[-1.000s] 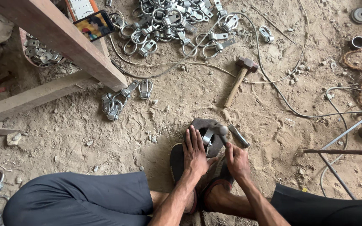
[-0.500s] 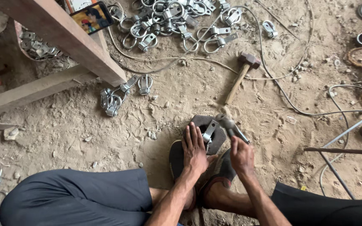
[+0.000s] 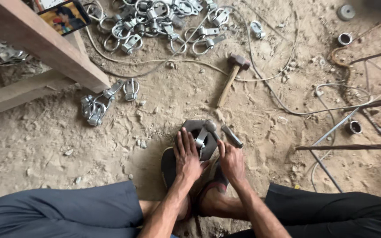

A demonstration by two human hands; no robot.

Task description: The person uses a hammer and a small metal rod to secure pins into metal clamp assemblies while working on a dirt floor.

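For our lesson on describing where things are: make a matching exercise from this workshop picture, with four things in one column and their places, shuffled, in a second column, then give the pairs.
Things
1. hammer
2. phone
3. pile of metal rings
4. left hand

Places
A. on the wooden beam, top left
B. on the dark metal block by the feet
C. alone on the sand, centre, handle toward the person
D. on the ground along the top edge

Pairs: 1-C, 2-A, 3-D, 4-B
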